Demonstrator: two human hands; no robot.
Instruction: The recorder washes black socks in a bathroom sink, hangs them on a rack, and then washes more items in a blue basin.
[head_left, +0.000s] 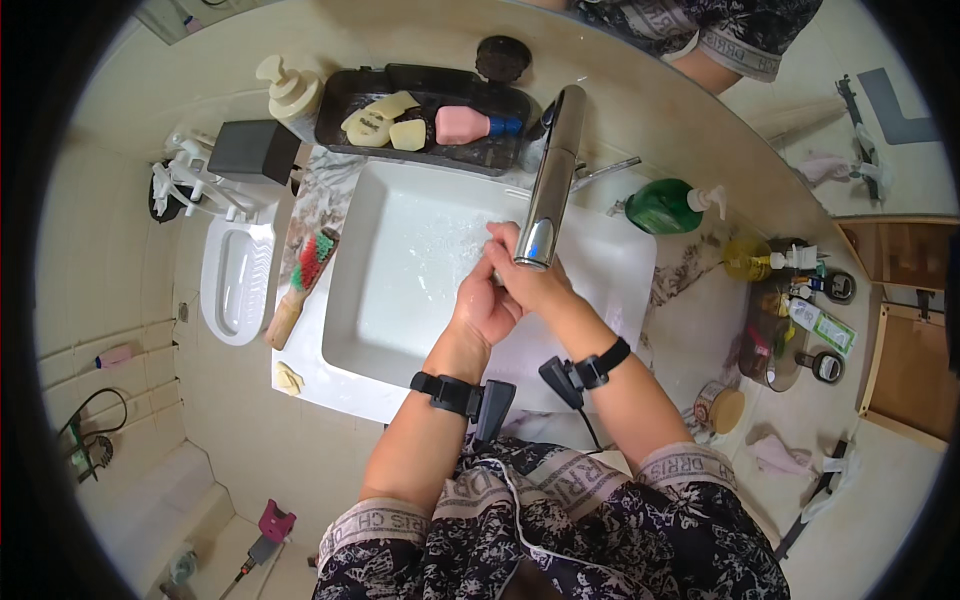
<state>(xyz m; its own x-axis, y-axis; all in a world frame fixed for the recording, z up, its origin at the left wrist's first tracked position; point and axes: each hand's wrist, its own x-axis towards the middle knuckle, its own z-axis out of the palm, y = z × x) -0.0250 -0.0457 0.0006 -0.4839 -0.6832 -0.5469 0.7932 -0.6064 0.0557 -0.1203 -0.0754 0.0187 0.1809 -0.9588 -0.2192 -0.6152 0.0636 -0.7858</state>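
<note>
Beneath the spout of a chrome faucet (551, 187), my left hand (484, 300) and my right hand (525, 277) touch each other over a white rectangular sink (375, 300). My left palm faces up with its fingers partly curled. The right hand lies against the left one's fingers, and the spout hides part of it. Whether something small sits between the hands cannot be told. Splashing water (469, 236) shows in the basin beyond my fingertips. A black strap with a small device is on each wrist.
A black tray (337, 127) with soap bars and a pink bottle (461, 124) lies behind the sink. A green pump bottle (664, 206) stands right; a cream pump bottle (292, 94) stands back left. A wooden-handled brush (300, 289) and yellowish pieces (288, 379) lie on the left counter edge.
</note>
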